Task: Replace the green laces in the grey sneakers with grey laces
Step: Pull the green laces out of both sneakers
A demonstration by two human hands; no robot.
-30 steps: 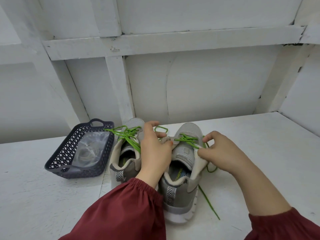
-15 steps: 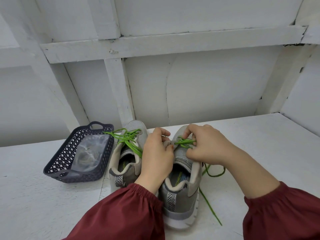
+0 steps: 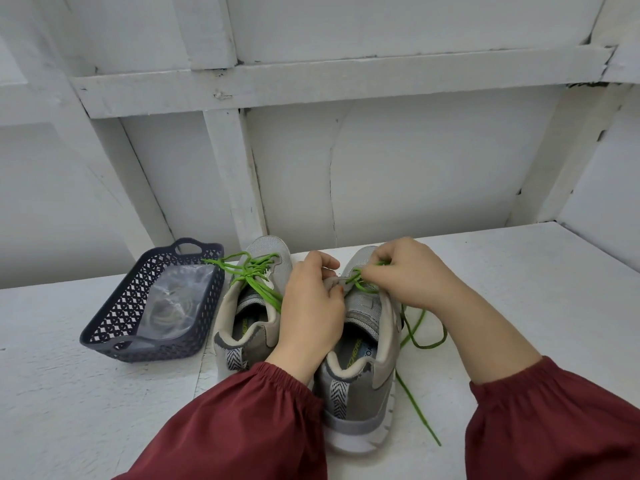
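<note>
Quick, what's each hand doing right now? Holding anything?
Left hand: closed, gripping the lace-hole edge of the nearer sneaker.
Right hand: closed, pinching the green lace on that sneaker.

From my end this reads as a plain indoor nook built of white-painted timber, either a home utility corner or a makeshift work booth; I cannot tell which. The back wall (image 3: 415, 174) is made of flat panels framed by a horizontal beam (image 3: 346, 81) and upright posts (image 3: 235, 174), with paint cracked and chipped at the joints. The counter (image 3: 536, 271) is the same brushed white board, faintly scuffed. What stands on it is household stuff: a dark plastic basket (image 3: 114, 323) and grey sneakers (image 3: 360, 393).
</note>
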